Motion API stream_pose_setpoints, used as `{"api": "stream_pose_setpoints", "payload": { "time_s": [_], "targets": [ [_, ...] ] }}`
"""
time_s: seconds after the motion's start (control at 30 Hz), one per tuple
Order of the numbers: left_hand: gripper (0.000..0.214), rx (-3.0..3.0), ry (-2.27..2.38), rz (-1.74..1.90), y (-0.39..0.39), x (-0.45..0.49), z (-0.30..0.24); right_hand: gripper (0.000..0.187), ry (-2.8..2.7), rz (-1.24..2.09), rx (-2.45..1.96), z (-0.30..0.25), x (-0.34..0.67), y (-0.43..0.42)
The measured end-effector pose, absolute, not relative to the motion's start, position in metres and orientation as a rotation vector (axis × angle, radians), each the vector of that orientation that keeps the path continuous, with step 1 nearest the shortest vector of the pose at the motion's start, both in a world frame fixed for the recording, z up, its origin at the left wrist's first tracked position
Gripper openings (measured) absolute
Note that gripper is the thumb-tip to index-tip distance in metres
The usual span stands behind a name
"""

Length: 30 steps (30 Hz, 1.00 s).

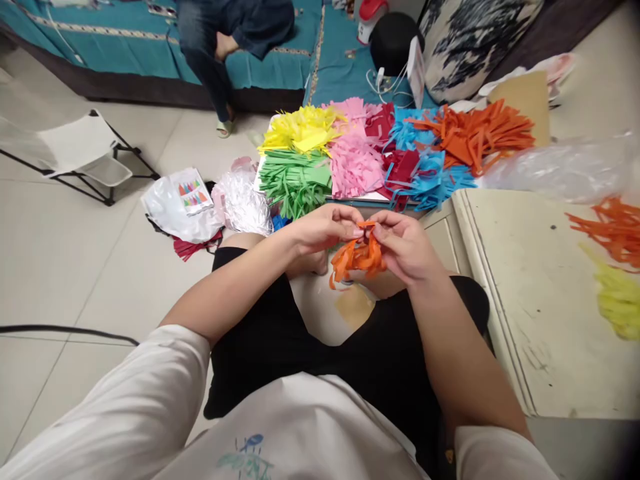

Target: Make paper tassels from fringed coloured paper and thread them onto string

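Between both hands, above my lap, hangs an orange paper tassel (361, 259) with its fringe strips dangling down. My left hand (327, 230) pinches the top band of the tassel from the left. From the other side my right hand (403, 243) grips the same band, thumb and fingers pressed together. Just beyond the hands lie fringed paper bundles: green (295, 180), yellow (303, 130), pink (356, 167), dark red (400, 175), blue (440, 180) and orange (480, 133).
On the right, a worn cream tabletop (520, 300) carries orange strips (613, 230) and a yellow bundle (620, 300). Clear plastic (560, 170) lies behind it. At left are a folding stool (83, 143) and plastic bags (183, 203). Another person's leg (203, 60) shows at the teal sofa (120, 47).
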<state>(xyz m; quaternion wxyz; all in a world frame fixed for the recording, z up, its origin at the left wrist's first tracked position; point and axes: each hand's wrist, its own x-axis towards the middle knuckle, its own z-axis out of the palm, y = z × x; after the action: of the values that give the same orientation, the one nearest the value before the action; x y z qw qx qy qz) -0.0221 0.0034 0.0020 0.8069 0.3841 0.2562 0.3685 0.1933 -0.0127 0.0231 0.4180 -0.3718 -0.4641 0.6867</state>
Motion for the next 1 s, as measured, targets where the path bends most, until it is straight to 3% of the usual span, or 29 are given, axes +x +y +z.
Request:
{"api": "stream_pose_setpoints", "payload": {
  "time_s": [0.33,0.47,1.0],
  "targets": [
    [0.047,0.895,0.541,0.726,0.006,-0.025,0.003,0.047,-1.236,2.056,-0.808,0.031,0.218,-0.016],
    [0.057,0.914,0.437,0.648,0.005,-0.025,0.005,0.051,-1.134,1.951,-0.691,0.029,0.203,-0.026],
    [0.053,0.674,0.550,0.961,-0.011,0.005,-0.013,0.055,-0.984,1.411,-0.934,-0.006,0.167,-0.039]
  ]
}}
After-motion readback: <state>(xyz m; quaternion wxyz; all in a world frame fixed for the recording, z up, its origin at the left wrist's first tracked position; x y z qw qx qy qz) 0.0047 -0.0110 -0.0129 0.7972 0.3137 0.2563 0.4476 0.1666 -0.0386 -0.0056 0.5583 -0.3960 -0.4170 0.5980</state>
